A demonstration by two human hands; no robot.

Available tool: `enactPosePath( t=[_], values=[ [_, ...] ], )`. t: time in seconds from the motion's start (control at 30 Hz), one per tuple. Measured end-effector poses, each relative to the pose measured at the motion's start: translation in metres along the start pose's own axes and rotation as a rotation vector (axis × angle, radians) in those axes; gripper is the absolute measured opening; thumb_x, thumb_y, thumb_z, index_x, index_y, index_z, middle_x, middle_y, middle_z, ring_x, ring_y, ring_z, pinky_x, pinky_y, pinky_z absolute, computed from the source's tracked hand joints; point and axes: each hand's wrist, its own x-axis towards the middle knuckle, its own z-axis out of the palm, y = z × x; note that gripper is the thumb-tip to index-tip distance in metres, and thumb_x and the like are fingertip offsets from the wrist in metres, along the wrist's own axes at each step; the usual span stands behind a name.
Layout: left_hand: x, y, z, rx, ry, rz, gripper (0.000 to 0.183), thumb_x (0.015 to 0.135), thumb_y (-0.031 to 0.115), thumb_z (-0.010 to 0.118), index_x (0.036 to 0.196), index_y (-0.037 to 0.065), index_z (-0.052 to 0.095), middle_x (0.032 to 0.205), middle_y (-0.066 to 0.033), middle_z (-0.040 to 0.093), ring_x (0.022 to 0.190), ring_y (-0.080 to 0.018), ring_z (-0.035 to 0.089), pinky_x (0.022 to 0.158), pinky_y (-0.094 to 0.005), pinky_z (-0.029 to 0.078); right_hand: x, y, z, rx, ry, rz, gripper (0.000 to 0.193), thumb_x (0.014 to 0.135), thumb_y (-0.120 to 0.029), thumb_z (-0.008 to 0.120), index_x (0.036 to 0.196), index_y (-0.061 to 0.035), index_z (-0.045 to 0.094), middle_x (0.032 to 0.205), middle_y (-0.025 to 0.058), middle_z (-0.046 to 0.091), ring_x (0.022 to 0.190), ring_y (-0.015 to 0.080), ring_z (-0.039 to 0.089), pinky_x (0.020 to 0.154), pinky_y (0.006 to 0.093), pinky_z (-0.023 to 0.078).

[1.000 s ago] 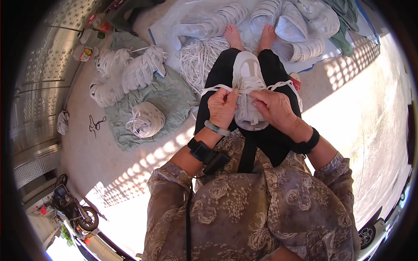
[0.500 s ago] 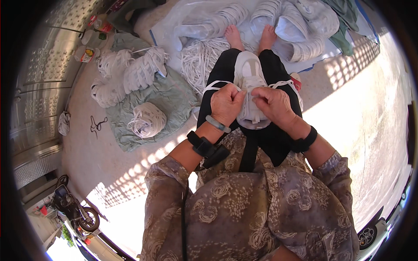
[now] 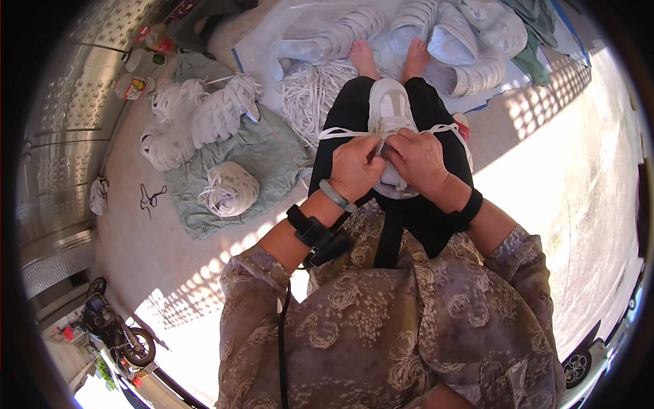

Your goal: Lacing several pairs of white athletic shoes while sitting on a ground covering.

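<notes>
A white sneaker [image 3: 390,102] rests on my lap between my thighs, its toe pointing away from me. My left hand [image 3: 357,168] is closed in a pinch on a white shoelace [image 3: 340,133] over the middle of the shoe. My right hand [image 3: 420,162] is pinched beside it, fingertips almost touching the left ones at the lacing. Loose lace ends spread out to both sides over my knees. Both hands cover the tongue and most of the eyelets, so the exact grip on the lace is partly hidden.
A heap of white laces [image 3: 310,95] lies near my feet. Nested stacks of white shoe uppers [image 3: 470,75] rest on pale sheeting beyond. On the left, a green cloth [image 3: 272,153] carries more white shoes [image 3: 228,109] and a single bundled one [image 3: 231,189]. Plastic jars [image 3: 134,86] stand by the metal wall.
Both hands have come together over the shoe's lacing. My right hand has moved slightly up and left, now covering more of the shoe's middle.
</notes>
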Motion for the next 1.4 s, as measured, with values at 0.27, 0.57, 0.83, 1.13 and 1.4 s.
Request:
enactPosePath(
  t=[0.27,0.57,0.83,1.13,1.4],
  values=[
    [0.002,-0.014,0.0,-0.214,0.014,0.002,0.026,0.07,0.0,0.056,0.096,0.0,0.061,0.075,-0.0068,0.062,0.064,-0.0114,0.058,0.061,-0.024,0.048,0.011,-0.005,0.009,-0.102,-0.062,-0.004,0.012,0.068,-0.015,0.062,0.077,-0.0071,0.059,0.074,0.0062,0.058,0.067,0.0256,0.059,0.063,0.0362,0.045],
    [0.009,0.015,-0.016,0.112,-0.054,0.063,0.017,0.072,0.009,0.063,0.087,0.002,0.061,0.071,-0.0073,0.059,0.058,-0.0157,0.056,0.056,-0.0261,0.045,-0.017,0.003,-0.079,-0.5,-0.364,0.012,0.016,0.064,-0.011,0.062,0.079,-0.0071,0.057,0.075,0.0058,0.059,0.072,0.0209,0.059,0.066,0.0366,0.044],
    [0.043,0.065,0.016,-0.366,-0.487,0.102,0.019,0.086,0.018,0.054,0.087,0.0,0.061,0.066,-0.0062,0.059,0.06,-0.0097,0.054,0.058,-0.0254,0.044,-0.044,0.003,-0.115,-0.417,-0.27,-0.139,0.017,0.061,-0.008,0.063,0.072,-0.0102,0.05,0.068,0.0033,0.047,0.068,0.019,0.051,0.065,0.0331,0.038],
    [0.035,0.055,0.008,-0.474,-0.604,-0.066,0.007,0.08,0.006,0.06,0.084,0.001,0.063,0.071,0.0014,0.061,0.063,-0.0014,0.05,0.055,-0.0187,0.043,-0.038,0.008,-0.101,-0.18,-0.156,-0.196,0.015,0.061,-0.006,0.06,0.071,-0.0076,0.048,0.068,0.006,0.046,0.06,0.0222,0.049,0.059,0.0333,0.035],
    [0.02,0.03,-0.018,-0.218,-0.182,0.035,0.005,0.079,0.004,0.061,0.083,0.002,0.063,0.071,-0.0018,0.061,0.062,-0.0053,0.053,0.054,-0.0204,0.043,-0.024,0.015,-0.065,0.087,-0.221,0.086,0.025,0.075,-0.024,0.062,0.081,-0.0042,0.047,0.074,0.012,0.056,0.07,0.0309,0.058,0.061,0.039,0.044]
  ],
)
